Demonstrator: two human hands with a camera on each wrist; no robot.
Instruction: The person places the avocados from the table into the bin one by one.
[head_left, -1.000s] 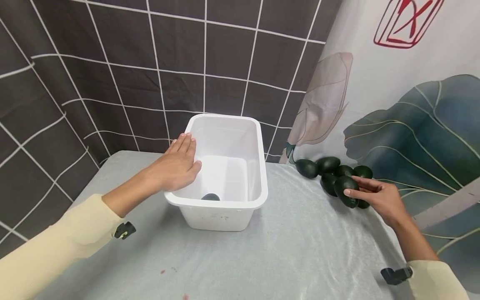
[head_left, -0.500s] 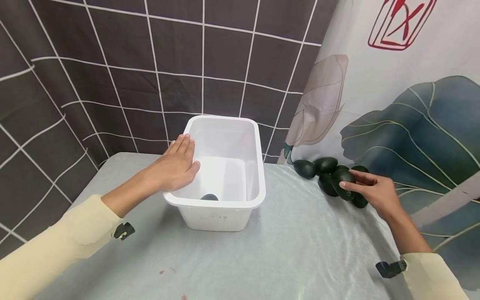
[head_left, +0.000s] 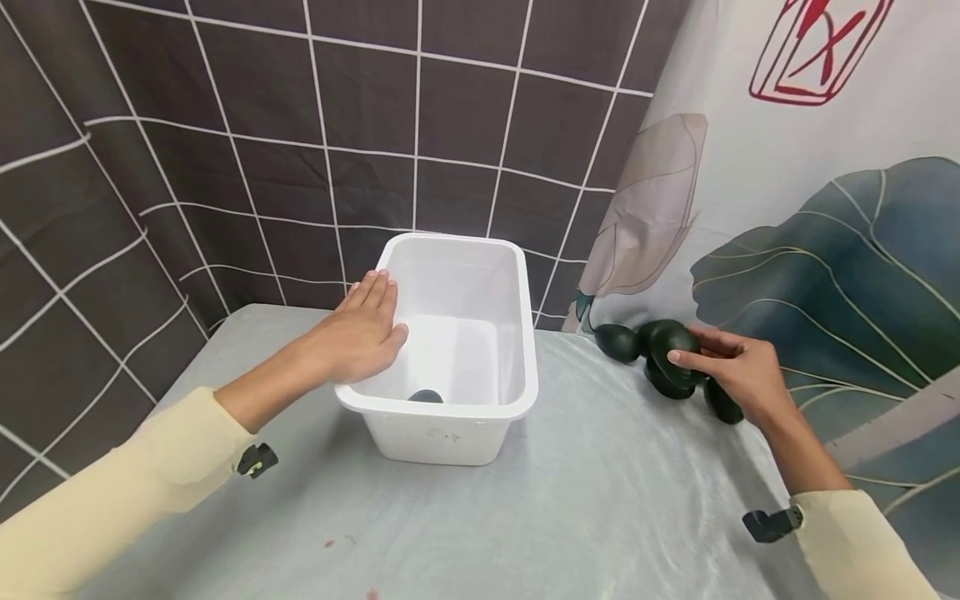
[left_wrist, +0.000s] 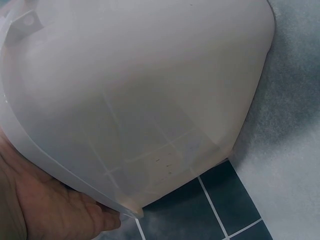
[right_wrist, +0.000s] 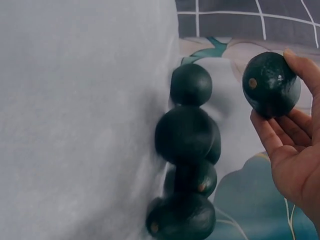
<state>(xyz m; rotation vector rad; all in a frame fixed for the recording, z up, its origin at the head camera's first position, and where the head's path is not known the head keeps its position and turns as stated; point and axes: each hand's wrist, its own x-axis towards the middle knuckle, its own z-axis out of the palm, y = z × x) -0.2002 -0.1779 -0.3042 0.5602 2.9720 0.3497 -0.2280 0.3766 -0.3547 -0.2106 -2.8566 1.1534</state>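
Observation:
My right hand (head_left: 742, 371) pinches a dark green avocado (head_left: 672, 354) between thumb and fingers. In the right wrist view this avocado (right_wrist: 270, 84) is held up apart from the others, its brown stem spot showing. Several more avocados (right_wrist: 185, 216) lie in a row on the cloth; in the head view the hand and held fruit cover part of them. My left hand (head_left: 365, 327) rests with straight fingers over the left rim of a white plastic tub (head_left: 450, 433). Inside the tub, a dark rounded thing (head_left: 426, 396) shows partly above the near rim.
A pale grey cloth (head_left: 585, 508) covers the table. Behind the tub hangs a dark curtain (head_left: 360, 100) with white grid lines. At the right, a white sheet (head_left: 735, 183) with printed leaves stands close behind the avocados.
My right hand has raised the avocado from the pile and shifted slightly up and left with it. The left hand stays on the tub's rim.

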